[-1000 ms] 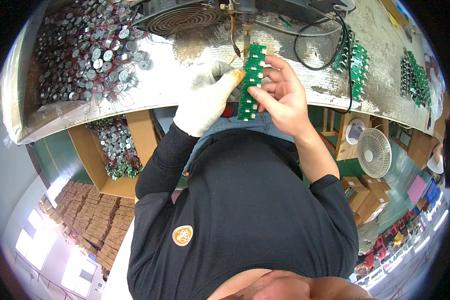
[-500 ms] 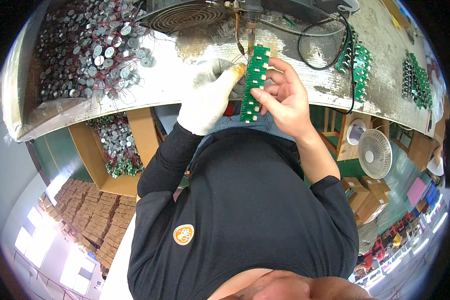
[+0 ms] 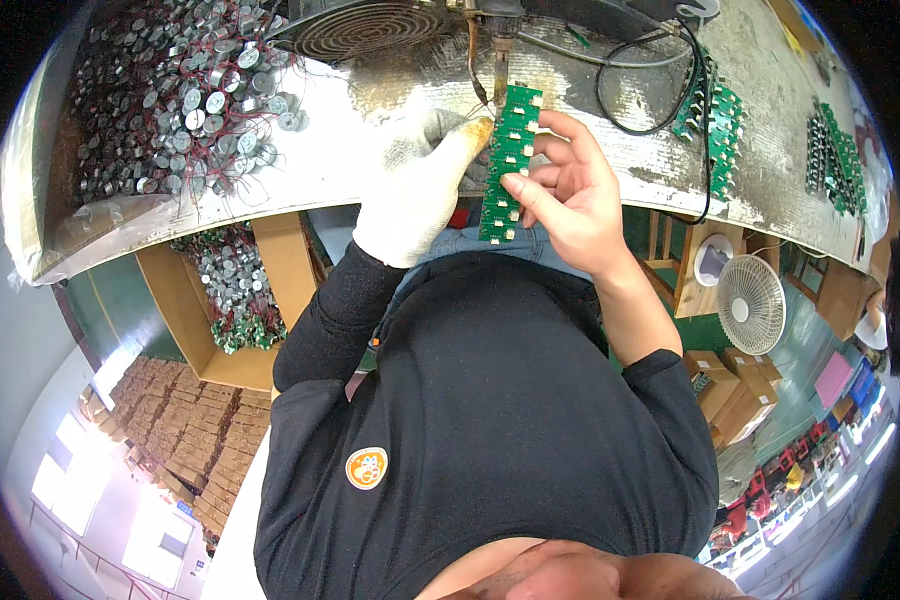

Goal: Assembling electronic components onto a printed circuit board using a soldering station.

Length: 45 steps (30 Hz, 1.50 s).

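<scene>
My right hand (image 3: 573, 190), bare, grips a long green circuit board strip (image 3: 513, 150) between thumb and fingers. Small pale connectors line the strip's right edge, and it stands nearly lengthwise before me. My left hand (image 3: 420, 180) wears a white glove with a brown-stained fingertip and is pinched closed at the board's left edge. Fine wires (image 3: 478, 109) poke out at its fingertips; whatever they lead to is hidden by the glove. Just beyond the board's far end is the metal shaft of a soldering iron (image 3: 502, 60), with a thin feeder tube (image 3: 473, 58) at its left.
Many round silver components with red wires (image 3: 210, 100) are heaped on the table's left; a cardboard box (image 3: 210, 365) below holds more. More green boards (image 3: 725, 145) and a black cable (image 3: 708, 150) lie right. A round grille (image 3: 370, 35) stands behind; a white fan (image 3: 751, 304) is lower right.
The board strip has shifted slightly away from me and its far end sits a little closer to the iron. Both hands keep their grip.
</scene>
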{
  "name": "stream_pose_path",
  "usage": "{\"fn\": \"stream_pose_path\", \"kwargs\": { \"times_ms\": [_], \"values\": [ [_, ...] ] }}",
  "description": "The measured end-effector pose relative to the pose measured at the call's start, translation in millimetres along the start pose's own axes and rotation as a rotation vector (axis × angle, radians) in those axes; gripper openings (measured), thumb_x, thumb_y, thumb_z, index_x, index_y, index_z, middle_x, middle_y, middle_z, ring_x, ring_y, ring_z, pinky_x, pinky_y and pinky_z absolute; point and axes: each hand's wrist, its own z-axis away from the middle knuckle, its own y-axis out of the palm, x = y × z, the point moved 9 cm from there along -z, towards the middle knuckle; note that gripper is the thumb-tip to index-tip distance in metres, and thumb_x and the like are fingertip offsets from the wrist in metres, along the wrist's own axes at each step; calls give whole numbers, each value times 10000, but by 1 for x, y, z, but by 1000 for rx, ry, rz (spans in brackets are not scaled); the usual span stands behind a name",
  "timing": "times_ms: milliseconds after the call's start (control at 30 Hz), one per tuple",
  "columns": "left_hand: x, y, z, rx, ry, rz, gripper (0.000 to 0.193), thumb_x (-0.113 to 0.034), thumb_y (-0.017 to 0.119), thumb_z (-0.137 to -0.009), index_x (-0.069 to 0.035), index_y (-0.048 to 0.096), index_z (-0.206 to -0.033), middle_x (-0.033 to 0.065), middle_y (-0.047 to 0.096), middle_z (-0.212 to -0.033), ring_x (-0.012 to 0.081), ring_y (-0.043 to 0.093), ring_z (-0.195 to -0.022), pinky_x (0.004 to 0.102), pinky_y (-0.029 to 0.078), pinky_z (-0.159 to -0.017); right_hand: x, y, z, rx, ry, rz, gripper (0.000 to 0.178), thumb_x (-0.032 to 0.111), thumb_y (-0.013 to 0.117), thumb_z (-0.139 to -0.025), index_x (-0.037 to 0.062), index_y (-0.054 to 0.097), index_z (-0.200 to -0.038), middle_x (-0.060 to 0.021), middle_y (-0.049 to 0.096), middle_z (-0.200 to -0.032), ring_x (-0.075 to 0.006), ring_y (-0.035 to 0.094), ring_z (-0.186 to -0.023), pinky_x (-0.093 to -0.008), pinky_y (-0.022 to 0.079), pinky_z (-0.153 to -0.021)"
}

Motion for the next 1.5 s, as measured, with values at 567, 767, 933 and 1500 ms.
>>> {"fn": "stream_pose_path", "kwargs": {
  "times_ms": [567,767,933,1500],
  "values": [
    [-11,-15,11,-130,-80,39,233,-133,660,-859,13,614,-1036,117,653,-884,186,633,-807,286,494,-728,-13,-5,-2,-49,97,-31,600,11,648,-855,27,318,-1356,-133,623,-961,-105,581,-586,-209,438,-449],
    [-32,-73,29,-366,421,-606,434,-129,750,-750,-17,572,-1130,176,571,-1127,319,545,-1097,384,433,-951,-8,-14,-10,-127,37,-89,558,-1,608,-885,9,305,-1353,-128,608,-927,-114,584,-583,-211,448,-417],
    [-30,-137,27,-613,302,-765,303,-153,755,-746,-56,625,-1002,103,595,-957,220,598,-740,317,494,-661,-9,-10,-12,-90,31,-65,613,-15,622,-868,7,271,-1369,-145,592,-996,-106,591,-613,-200,452,-441],
    [-9,-127,30,-579,95,-673,263,-209,757,-749,-29,632,-895,112,651,-818,239,629,-751,329,489,-695,-8,-5,-14,-31,45,-47,638,-8,643,-848,3,269,-1365,-136,590,-974,-106,603,-639,-199,452,-456]
  ]
}}
